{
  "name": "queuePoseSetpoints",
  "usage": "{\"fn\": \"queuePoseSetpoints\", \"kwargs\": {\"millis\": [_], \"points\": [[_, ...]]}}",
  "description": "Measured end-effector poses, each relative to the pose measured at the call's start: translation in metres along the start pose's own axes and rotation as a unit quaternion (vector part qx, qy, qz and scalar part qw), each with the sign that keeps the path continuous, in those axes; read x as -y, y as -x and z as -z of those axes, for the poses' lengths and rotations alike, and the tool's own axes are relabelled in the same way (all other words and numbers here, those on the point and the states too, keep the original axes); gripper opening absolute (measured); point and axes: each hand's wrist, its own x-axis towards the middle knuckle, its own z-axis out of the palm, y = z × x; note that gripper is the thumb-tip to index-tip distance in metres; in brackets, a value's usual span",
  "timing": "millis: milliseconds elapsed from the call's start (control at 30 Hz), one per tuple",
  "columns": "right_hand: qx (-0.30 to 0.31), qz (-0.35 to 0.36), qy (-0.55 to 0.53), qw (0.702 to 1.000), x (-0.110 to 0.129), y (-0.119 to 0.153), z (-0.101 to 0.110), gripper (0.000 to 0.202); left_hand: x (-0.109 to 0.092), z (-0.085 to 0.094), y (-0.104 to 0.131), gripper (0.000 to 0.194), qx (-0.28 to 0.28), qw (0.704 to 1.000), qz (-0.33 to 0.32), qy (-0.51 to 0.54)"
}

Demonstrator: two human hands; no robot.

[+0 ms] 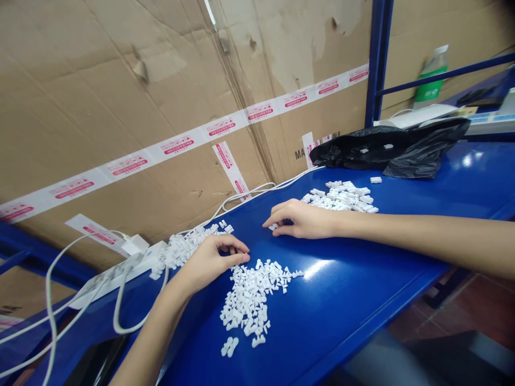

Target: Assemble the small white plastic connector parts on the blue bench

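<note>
My left hand (217, 257) is closed, thumb and fingertips together at the upper edge of a pile of small white plastic pieces (249, 295); what it pinches, if anything, is too small to name. My right hand (295, 219) holds a small white block (273, 227) between thumb and fingers, just above the blue table (341, 289). Behind the right hand lies a heap of white blocks (346, 197), with one separate block (375, 180) beside it. Another pile of white pieces (183, 246) sits behind the left hand.
A black plastic bag (422, 153) lies at the back right. White cables and a power strip (108, 279) are at the left, near a dark object (96, 359). Cardboard (181, 80) stands behind the table. A bottle (432, 78) is beyond the blue frame (378, 64).
</note>
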Motion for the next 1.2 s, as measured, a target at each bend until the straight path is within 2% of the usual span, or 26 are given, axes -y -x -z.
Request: {"fn": "queuePoseSetpoints", "kwargs": {"millis": [133,333,533,667,933,1067,1200], "points": [[0.000,-0.008,-0.037,0.999,0.002,0.001,-0.002,0.030,0.000,-0.004,0.000,0.016,-0.017,1.000,-0.014,0.001],[-0.013,0.004,-0.065,0.998,0.003,0.002,-0.001,0.030,-0.001,-0.014,-0.003,0.020,-0.080,0.996,-0.010,0.048],[0.000,-0.079,-0.148,0.986,0.008,0.002,-0.004,0.033,-0.009,-0.023,-0.005,0.022,-0.136,0.975,0.009,0.173],[0.011,-0.111,-0.206,0.972,0.011,0.003,-0.006,0.034,-0.014,-0.026,-0.007,0.022,-0.132,0.968,0.031,0.212],[0.023,-0.094,-0.288,0.953,0.012,0.003,-0.010,0.033,-0.014,-0.023,-0.006,0.040,-0.114,0.936,0.079,0.324],[0.000,-0.068,-0.269,0.961,0.010,0.003,-0.011,0.032,-0.014,-0.024,-0.004,0.045,-0.093,0.924,0.093,0.359],[-0.038,-0.029,-0.205,0.978,0.009,0.003,-0.011,0.029,-0.018,-0.026,-0.004,0.043,-0.081,0.923,0.096,0.364]]}}
